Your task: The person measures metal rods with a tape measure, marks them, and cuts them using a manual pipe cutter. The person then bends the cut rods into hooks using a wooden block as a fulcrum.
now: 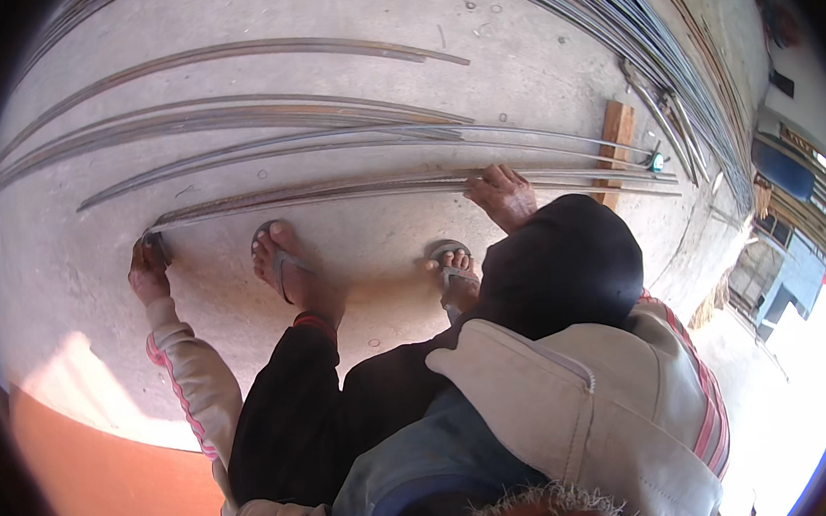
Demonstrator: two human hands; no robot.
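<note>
left hand [148, 265] closing round near end of rod bundle [333, 193] | right hand [502, 194] pressing flat farther along bundle | bundle lying gathered, not yet lifted; other rods [234, 118] lying beyond it

The bundle of long steel rods [333, 193] lies flat across the concrete floor [343, 35] just ahead of my feet, thin, grey and rust-streaked, ends bunched at my left, running off rightward.
</note>
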